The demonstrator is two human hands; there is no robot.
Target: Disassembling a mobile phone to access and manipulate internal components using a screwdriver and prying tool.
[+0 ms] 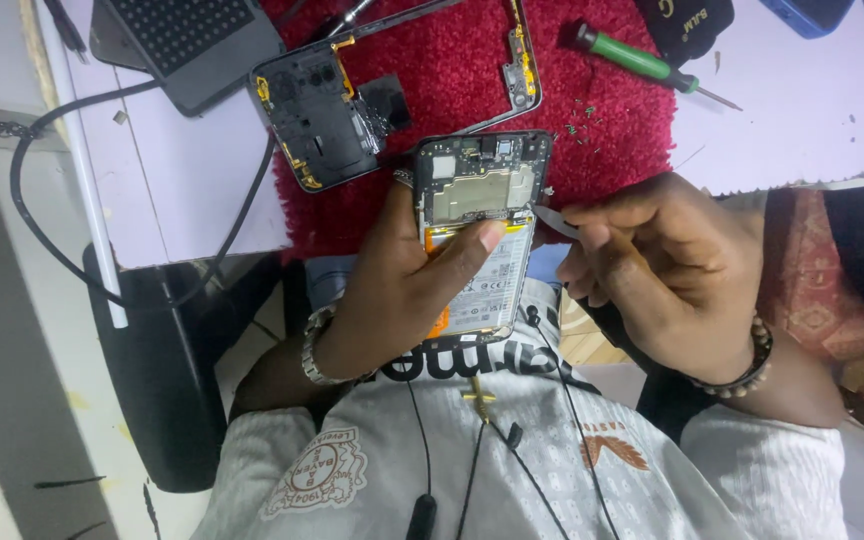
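Your left hand point(407, 290) is clamped around the opened phone point(479, 232), thumb across its battery point(487, 275). Your right hand point(652, 270) pinches a thin pry tool point(555, 221) at the phone's near edge. Slip inward and you could puncture that battery.

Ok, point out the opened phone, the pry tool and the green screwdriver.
opened phone point(477, 195), head view, on its metal shield.
pry tool point(552, 220), head view, on its flat blade.
green screwdriver point(632, 57), head view, on its handle.
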